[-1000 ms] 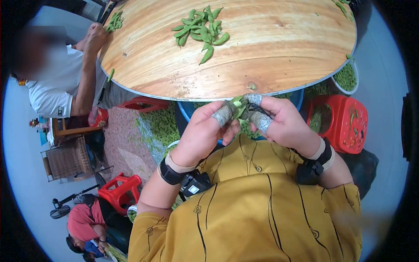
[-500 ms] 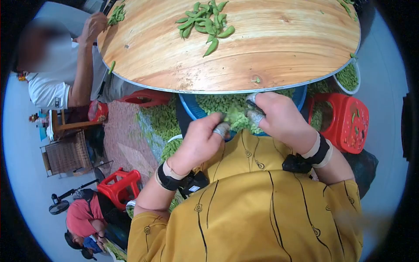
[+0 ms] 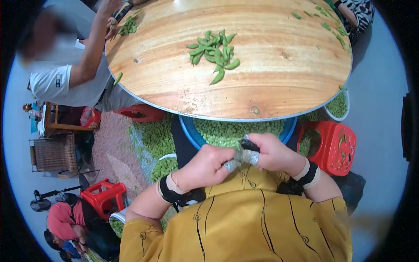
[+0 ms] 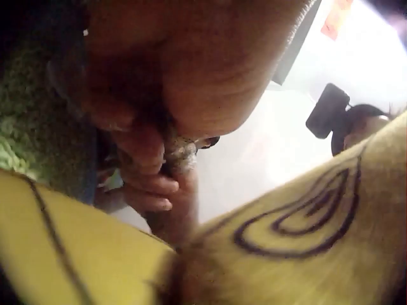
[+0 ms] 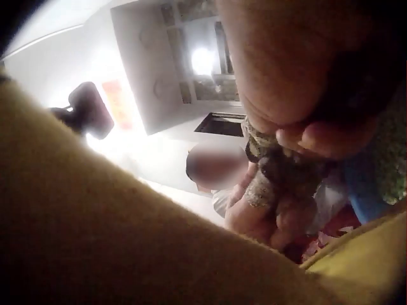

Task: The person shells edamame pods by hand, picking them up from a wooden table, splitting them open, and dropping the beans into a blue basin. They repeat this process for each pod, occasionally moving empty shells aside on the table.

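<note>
My left hand (image 3: 204, 168) and right hand (image 3: 275, 153) meet in front of the yellow shirt, fingers curled, over the near edge of a blue basin (image 3: 189, 131) of shelled green beans (image 3: 227, 131). Grey tape wraps several fingers. Between the touching fingertips they pinch a small greenish pod, blurred and mostly covered. In the left wrist view the left hand (image 4: 184, 76) fills the top, its fingers against the other hand's. The right wrist view has the right hand (image 5: 292, 70) above the taped fingers (image 5: 259, 190).
A pile of green pods (image 3: 216, 52) lies on the round wooden table (image 3: 174, 87). Red stools (image 3: 340, 150) stand right and left. More pods fill a white container (image 3: 165, 168) and the floor at left. Seated people are at left, lower left and upper right.
My hands were apart over the basin half a second ago and now touch. The table and basin sit lower in the head view. The person at left has raised an arm.
</note>
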A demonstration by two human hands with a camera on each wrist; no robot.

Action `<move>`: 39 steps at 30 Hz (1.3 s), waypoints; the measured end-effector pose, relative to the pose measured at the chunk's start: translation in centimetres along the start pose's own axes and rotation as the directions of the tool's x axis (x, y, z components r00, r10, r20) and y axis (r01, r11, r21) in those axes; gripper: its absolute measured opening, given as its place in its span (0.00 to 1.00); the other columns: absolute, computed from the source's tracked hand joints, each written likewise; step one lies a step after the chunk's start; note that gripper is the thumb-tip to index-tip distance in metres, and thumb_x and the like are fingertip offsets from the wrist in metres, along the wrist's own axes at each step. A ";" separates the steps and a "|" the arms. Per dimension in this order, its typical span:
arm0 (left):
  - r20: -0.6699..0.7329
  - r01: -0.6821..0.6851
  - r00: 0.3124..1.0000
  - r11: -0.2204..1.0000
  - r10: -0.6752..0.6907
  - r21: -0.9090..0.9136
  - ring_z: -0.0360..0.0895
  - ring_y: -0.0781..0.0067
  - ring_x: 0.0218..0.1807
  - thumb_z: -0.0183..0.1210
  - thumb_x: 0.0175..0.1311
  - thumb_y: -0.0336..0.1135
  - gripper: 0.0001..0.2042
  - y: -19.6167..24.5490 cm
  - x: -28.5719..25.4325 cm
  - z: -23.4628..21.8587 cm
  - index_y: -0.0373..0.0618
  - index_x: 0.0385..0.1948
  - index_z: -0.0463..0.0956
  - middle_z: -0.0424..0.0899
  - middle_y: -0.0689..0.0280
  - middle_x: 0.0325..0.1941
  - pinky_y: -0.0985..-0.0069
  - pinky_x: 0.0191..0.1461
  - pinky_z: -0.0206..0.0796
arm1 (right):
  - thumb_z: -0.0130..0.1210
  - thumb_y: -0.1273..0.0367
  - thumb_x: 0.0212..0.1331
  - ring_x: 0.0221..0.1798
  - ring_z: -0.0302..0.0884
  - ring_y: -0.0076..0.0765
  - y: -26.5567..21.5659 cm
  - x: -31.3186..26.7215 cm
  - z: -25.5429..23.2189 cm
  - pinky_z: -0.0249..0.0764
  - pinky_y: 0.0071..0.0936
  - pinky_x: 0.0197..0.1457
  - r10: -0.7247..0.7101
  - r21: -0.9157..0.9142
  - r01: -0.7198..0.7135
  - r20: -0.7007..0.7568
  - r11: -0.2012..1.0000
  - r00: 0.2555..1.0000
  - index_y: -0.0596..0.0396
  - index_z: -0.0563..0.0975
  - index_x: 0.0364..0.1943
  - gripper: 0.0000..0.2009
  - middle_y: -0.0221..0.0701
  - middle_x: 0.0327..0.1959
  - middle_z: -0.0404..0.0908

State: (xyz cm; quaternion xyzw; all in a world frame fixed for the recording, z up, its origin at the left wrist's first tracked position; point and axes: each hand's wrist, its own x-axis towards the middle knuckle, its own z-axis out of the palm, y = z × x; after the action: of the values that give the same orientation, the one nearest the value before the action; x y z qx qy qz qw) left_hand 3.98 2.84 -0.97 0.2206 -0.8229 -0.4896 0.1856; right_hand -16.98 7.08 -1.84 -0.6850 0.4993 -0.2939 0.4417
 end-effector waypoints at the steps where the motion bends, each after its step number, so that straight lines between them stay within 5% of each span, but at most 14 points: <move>1: 0.041 0.055 0.998 0.996 -0.052 -0.072 0.75 0.59 0.21 0.53 0.56 0.28 0.02 0.3 0.1 -0.1 0.41 0.28 0.74 0.74 0.57 0.18 0.71 0.26 0.66 | 0.58 0.63 0.55 0.20 0.73 0.31 -0.1 0.0 -0.3 0.69 0.26 0.24 0.156 0.218 -0.186 0.146 0.958 0.977 0.56 0.73 0.31 0.11 0.35 0.20 0.75; 2: 0.083 0.109 0.992 0.984 -0.098 -0.139 0.77 0.57 0.24 0.52 0.56 0.26 0.04 0.7 0.1 -0.3 0.42 0.31 0.75 0.76 0.55 0.20 0.70 0.28 0.69 | 0.58 0.61 0.57 0.18 0.71 0.22 -0.4 0.0 -0.5 0.67 0.22 0.22 0.266 0.391 -0.380 0.315 0.839 0.911 0.55 0.73 0.31 0.12 0.28 0.19 0.74; 4: 0.219 0.345 0.937 0.818 -0.272 -0.460 0.75 0.86 0.23 0.49 0.66 0.30 0.06 1.0 0.1 -0.7 0.42 0.33 0.74 0.76 0.71 0.18 0.82 0.25 0.66 | 0.55 0.64 0.61 0.17 0.68 0.15 -0.7 0.1 -0.6 0.65 0.16 0.20 0.250 0.525 -0.394 0.326 0.754 0.912 0.53 0.72 0.34 0.08 0.21 0.18 0.70; 8: 0.141 0.327 0.936 0.645 -0.323 -0.691 0.71 0.86 0.21 0.49 0.67 0.32 0.07 0.3 -0.2 -2.0 0.41 0.30 0.72 0.75 0.71 0.19 0.83 0.24 0.64 | 0.56 0.66 0.60 0.20 0.68 0.18 -1.3 1.5 -0.5 0.68 0.21 0.23 0.216 0.627 -0.339 0.266 0.702 0.940 0.56 0.73 0.37 0.09 0.25 0.20 0.73; 10: -0.046 0.344 0.923 0.873 -0.382 -0.345 0.73 0.80 0.21 0.50 0.65 0.33 0.07 0.4 -1.0 -3.6 0.40 0.29 0.72 0.75 0.67 0.18 0.80 0.25 0.64 | 0.57 0.69 0.55 0.22 0.73 0.31 -1.3 2.4 -0.4 0.71 0.30 0.29 -0.164 0.049 0.171 -0.113 0.984 0.980 0.57 0.75 0.36 0.08 0.33 0.22 0.75; 11: -0.138 0.319 0.932 0.940 -0.335 -0.126 0.76 0.66 0.22 0.53 0.62 0.33 0.07 -0.2 -1.8 -4.2 0.40 0.27 0.72 0.76 0.59 0.18 0.71 0.26 0.66 | 0.57 0.68 0.52 0.28 0.75 0.48 -1.2 2.5 -1.6 0.71 0.39 0.35 -0.081 -0.134 0.090 0.073 0.987 0.994 0.57 0.75 0.34 0.08 0.42 0.25 0.75; 12: -0.146 0.311 0.934 0.943 -0.326 -0.118 0.76 0.66 0.22 0.53 0.62 0.33 0.07 -0.8 -2.7 -4.9 0.40 0.27 0.72 0.76 0.59 0.18 0.71 0.26 0.66 | 0.57 0.68 0.52 0.28 0.75 0.48 -1.8 3.1 -2.2 0.71 0.39 0.35 -0.091 -0.141 0.100 0.070 0.985 0.993 0.57 0.75 0.34 0.08 0.42 0.25 0.75; 14: -0.312 0.362 0.919 0.828 -0.240 0.429 0.74 0.56 0.21 0.57 0.59 0.35 0.09 -2.1 -4.6 -5.7 0.38 0.28 0.72 0.76 0.55 0.20 0.66 0.25 0.66 | 0.55 0.66 0.52 0.31 0.73 0.55 -3.1 4.3 -3.6 0.71 0.42 0.35 -0.120 -0.375 0.140 0.076 0.916 0.990 0.57 0.75 0.31 0.09 0.44 0.26 0.75; 18: -0.448 0.543 0.834 0.620 -0.321 0.567 0.72 0.43 0.26 0.60 0.55 0.37 0.11 -3.4 -7.1 -6.1 0.38 0.27 0.73 0.74 0.48 0.22 0.61 0.28 0.65 | 0.56 0.66 0.50 0.32 0.74 0.55 -3.4 9.7 -6.5 0.71 0.45 0.37 -0.324 -0.566 0.183 -0.158 0.804 0.933 0.57 0.75 0.27 0.08 0.44 0.26 0.75; 26: -0.363 0.358 0.895 0.904 -0.261 0.232 0.74 0.54 0.24 0.59 0.57 0.34 0.08 -1.6 -4.2 -5.4 0.38 0.29 0.75 0.75 0.52 0.23 0.68 0.29 0.66 | 0.54 0.69 0.48 0.30 0.75 0.56 0.0 13.3 -8.5 0.71 0.46 0.36 -0.196 -0.720 0.080 -0.079 0.690 0.977 0.59 0.76 0.27 0.07 0.46 0.23 0.76; 30: -0.470 0.170 0.879 0.976 -0.086 0.139 0.74 0.74 0.27 0.52 0.58 0.24 0.08 -0.6 -1.1 -4.9 0.36 0.38 0.76 0.78 0.60 0.26 0.76 0.33 0.68 | 0.55 0.69 0.52 0.29 0.78 0.43 -2.7 10.1 -8.3 0.73 0.32 0.35 0.050 -0.462 -0.081 -0.079 0.883 0.996 0.60 0.76 0.32 0.08 0.43 0.26 0.79; 35: -0.531 -0.048 0.839 0.988 0.118 0.144 0.74 0.78 0.27 0.48 0.63 0.26 0.11 0.3 3.2 -4.2 0.37 0.45 0.74 0.79 0.65 0.29 0.81 0.33 0.68 | 0.57 0.67 0.52 0.29 0.77 0.38 -4.3 5.8 -7.1 0.72 0.28 0.36 -0.036 -0.287 0.060 0.091 0.956 0.995 0.58 0.78 0.36 0.10 0.41 0.27 0.79; 37: -0.114 0.191 0.965 0.930 -0.236 -0.314 0.71 0.81 0.24 0.46 0.67 0.30 0.10 0.0 3.7 -3.8 0.37 0.43 0.74 0.78 0.66 0.29 0.83 0.29 0.65 | 0.57 0.67 0.53 0.30 0.78 0.37 -4.7 4.7 -7.2 0.72 0.28 0.37 -0.104 -0.211 0.134 0.149 0.968 0.983 0.58 0.78 0.38 0.11 0.41 0.28 0.79; 39: 0.069 0.330 0.935 0.782 -0.348 -0.529 0.69 0.82 0.23 0.46 0.67 0.32 0.10 0.5 3.8 -3.8 0.38 0.41 0.74 0.77 0.67 0.27 0.85 0.27 0.62 | 0.56 0.68 0.55 0.31 0.78 0.34 -4.0 4.2 -6.9 0.73 0.28 0.38 -0.132 -0.133 0.146 0.111 0.980 0.985 0.58 0.77 0.39 0.10 0.39 0.29 0.80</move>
State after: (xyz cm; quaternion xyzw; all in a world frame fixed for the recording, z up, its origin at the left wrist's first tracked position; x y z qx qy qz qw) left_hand 2.73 -1.75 1.50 0.3124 -0.5983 -0.7199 0.1617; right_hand -19.74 1.40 4.62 -0.7618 0.4466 -0.2529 0.3954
